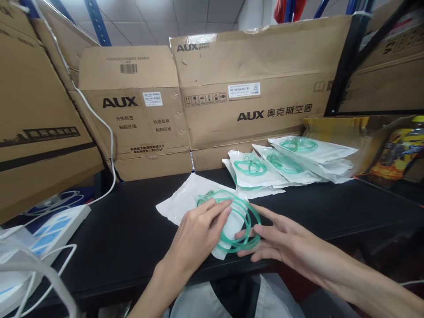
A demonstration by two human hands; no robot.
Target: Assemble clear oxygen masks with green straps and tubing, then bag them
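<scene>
A coil of translucent green tubing (251, 216) is between my two hands, over a white pouch (177, 201) lying on the black table. My left hand (200, 227) is closed on the coil's left side, thumb and fingers together; a clear green piece shows just beyond its knuckles. From the right, my right hand (278, 234) grips the coil's outer edge, with its thumb in front and some fingers reaching behind the loops. Part of the tubing is hidden under my left fingers.
Clear-fronted white packs (253, 170) with green coils lie stacked at the back right. Cardboard panels (212, 106) stand along the back. A power strip (62, 229) and white cables lie at left; a yellow-capped bottle (397, 150) is far right.
</scene>
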